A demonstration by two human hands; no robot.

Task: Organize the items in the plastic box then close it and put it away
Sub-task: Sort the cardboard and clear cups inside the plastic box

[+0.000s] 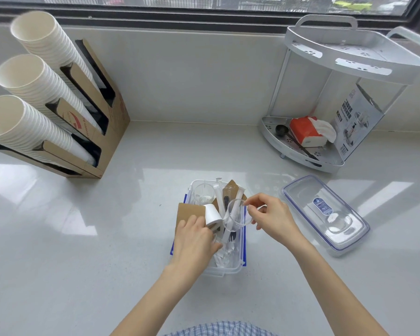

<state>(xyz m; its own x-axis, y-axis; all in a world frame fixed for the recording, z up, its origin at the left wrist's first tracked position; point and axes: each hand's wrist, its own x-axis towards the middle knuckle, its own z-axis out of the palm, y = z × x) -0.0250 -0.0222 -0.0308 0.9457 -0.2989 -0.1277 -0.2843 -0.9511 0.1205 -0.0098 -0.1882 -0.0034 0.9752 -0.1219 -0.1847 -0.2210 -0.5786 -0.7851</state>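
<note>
A clear plastic box (228, 270) with blue latches stands open on the counter in front of me, full of wrapped straws, brown paper packets and small cups. My right hand (272, 218) pinches the rim of a clear plastic cup (233, 215) held tilted over the box. My left hand (194, 241) reaches into the box's left side, fingers on a small white paper cup (212, 214) and a brown card sleeve (188, 212). Another clear cup (203, 193) stands at the box's far end. The box's clear lid (325, 214) lies flat to the right.
A cardboard holder (100, 122) with three stacks of white paper cups sits at the back left. At the back right, a white two-tier corner rack (301, 151) holds a tissue pack, a black scoop and a printed box. A window sill runs along the back.
</note>
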